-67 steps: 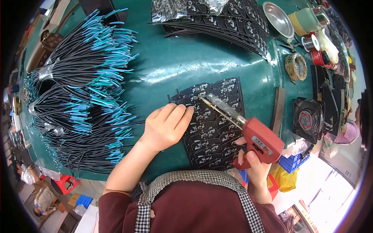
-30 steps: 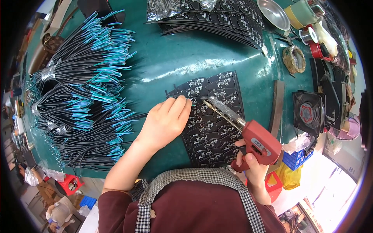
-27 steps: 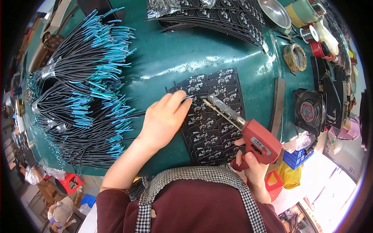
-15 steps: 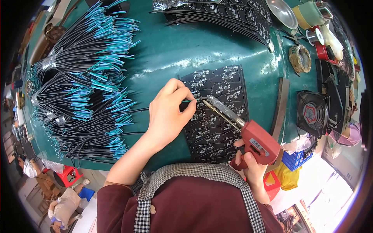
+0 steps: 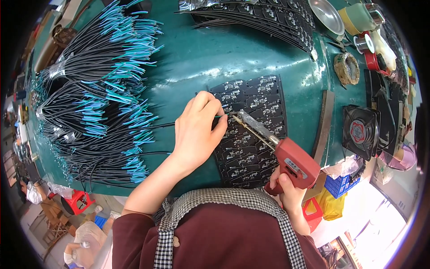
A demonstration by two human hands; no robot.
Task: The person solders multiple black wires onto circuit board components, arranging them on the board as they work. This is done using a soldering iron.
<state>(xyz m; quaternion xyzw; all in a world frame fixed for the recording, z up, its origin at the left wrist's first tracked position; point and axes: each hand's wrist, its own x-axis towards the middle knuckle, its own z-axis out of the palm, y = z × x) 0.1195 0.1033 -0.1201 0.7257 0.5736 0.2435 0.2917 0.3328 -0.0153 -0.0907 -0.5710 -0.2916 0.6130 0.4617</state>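
My left hand (image 5: 197, 127) pinches the end of a black cable with blue-green wire tips over the circuit board panel (image 5: 251, 157), a black sheet of several joined boards. The cable trails off to the left behind the hand. My right hand (image 5: 289, 190) is wrapped round the grip of a red soldering gun (image 5: 296, 163). The gun's metal tip (image 5: 236, 115) points up and left, meeting the wire end just right of my left fingertips. Whether the tip presses on the board there is too small to tell.
Bundles of black cables (image 5: 89, 67) with blue ends cover the table's left side. More panels (image 5: 268, 22) are stacked at the back. To the right are a metal bar (image 5: 323, 127), a small fan (image 5: 360, 131), a round solder-cleaning pot (image 5: 346, 68), a solder spool (image 5: 363, 43) and a metal dish (image 5: 326, 17).
The soldering gun and my right hand have shifted slightly left, and my left hand marginally right. A person at the lower left has moved. The wire stays pinched.
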